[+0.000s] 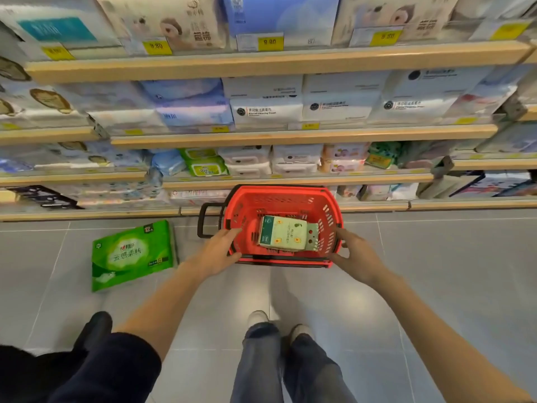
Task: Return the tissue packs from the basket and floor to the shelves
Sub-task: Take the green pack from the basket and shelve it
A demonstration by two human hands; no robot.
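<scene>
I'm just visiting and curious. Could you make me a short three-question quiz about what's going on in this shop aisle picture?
1. True or false: the red basket is empty.
2. Where is the green pack? A) on a shelf B) on the floor, left of the basket C) in the basket
3. What are the left hand and right hand doing?

Key
1. False: one pale pack lies inside.
2. B
3. Each is at one side of the basket's rim, the left hand's fingers curling over it; neither holds a pack.
</scene>
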